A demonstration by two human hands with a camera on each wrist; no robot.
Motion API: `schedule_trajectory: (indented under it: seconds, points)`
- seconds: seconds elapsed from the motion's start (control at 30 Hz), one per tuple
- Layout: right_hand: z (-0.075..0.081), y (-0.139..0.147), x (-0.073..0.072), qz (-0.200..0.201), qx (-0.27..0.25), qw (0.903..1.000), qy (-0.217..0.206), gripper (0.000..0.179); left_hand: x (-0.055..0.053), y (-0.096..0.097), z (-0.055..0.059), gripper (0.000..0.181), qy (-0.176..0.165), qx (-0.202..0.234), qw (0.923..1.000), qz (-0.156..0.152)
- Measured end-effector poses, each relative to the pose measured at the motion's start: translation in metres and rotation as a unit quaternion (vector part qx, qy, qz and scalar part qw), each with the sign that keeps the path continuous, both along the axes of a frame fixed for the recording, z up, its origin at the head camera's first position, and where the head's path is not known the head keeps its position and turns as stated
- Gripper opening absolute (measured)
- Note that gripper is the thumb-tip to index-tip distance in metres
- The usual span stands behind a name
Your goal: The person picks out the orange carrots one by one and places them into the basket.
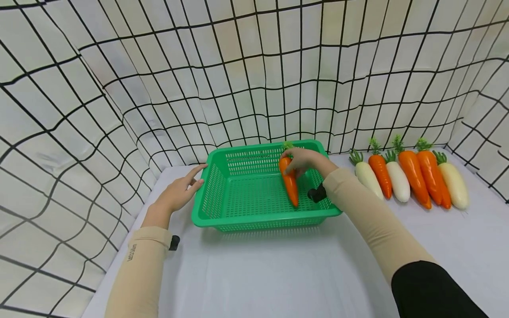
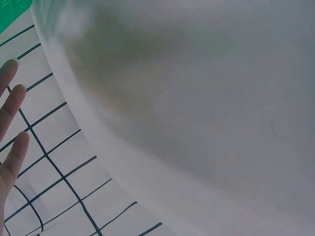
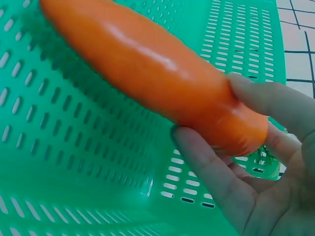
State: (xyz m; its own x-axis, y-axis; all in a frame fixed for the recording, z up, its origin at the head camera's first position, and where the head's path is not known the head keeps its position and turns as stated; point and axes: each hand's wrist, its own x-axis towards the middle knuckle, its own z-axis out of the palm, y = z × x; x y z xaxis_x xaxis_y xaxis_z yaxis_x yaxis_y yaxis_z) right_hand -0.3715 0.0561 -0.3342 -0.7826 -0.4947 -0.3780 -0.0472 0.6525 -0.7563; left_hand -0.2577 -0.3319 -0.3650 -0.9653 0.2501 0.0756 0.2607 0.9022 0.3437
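My right hand point(image 1: 303, 160) grips an orange carrot point(image 1: 290, 187) near its leafy top, inside a green plastic basket point(image 1: 260, 219). In the right wrist view, the thumb and fingers close round the thick end of the carrot point(image 3: 142, 59), and its narrow end points away over the slotted basket floor. The fairly straight fingers of my left hand point(image 1: 175, 193) are at the basket's left rim, the tips at or very near it. Three of those fingertips show at the left edge of the left wrist view, with nothing held.
On the white table point(image 1: 254, 274), to the basket's right, lies a row of several carrots point(image 1: 414, 176) and white radishes point(image 1: 397, 181). Black netting point(image 1: 254, 70) over white sheeting stands behind and on both sides. The basket's walls rise around the right hand.
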Motion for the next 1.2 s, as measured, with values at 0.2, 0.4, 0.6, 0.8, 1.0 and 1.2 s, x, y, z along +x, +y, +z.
schedule_trajectory:
  seconds: [0.2,0.4,0.6,0.8,1.0,1.2]
  points:
    - [0.001,0.000,0.006,0.015,0.055,0.9984,0.001,0.064,0.000,-0.001,-0.002,0.061,0.006,0.004,1.0000,-0.004]
    - [0.000,0.003,0.007,0.011,0.065,0.9978,-0.011,0.064,-0.001,-0.001,0.000,0.061,0.004,0.004,1.0000,-0.002]
    - [0.000,0.004,0.010,0.015,0.080,0.9965,-0.020,0.063,0.000,0.001,0.000,0.061,0.003,0.003,1.0000,0.002]
    - [-0.002,0.005,0.011,0.015,0.093,0.9954,-0.020,0.057,0.002,0.001,0.000,0.060,0.005,0.004,1.0000,0.000]
    - [-0.001,0.005,0.013,0.012,0.092,0.9955,-0.018,0.058,0.003,0.002,0.000,0.061,0.005,0.005,1.0000,0.005]
    - [0.000,0.006,0.013,0.016,0.105,0.9944,-0.008,0.058,0.003,0.002,-0.001,0.061,-0.005,-0.003,0.9999,0.011]
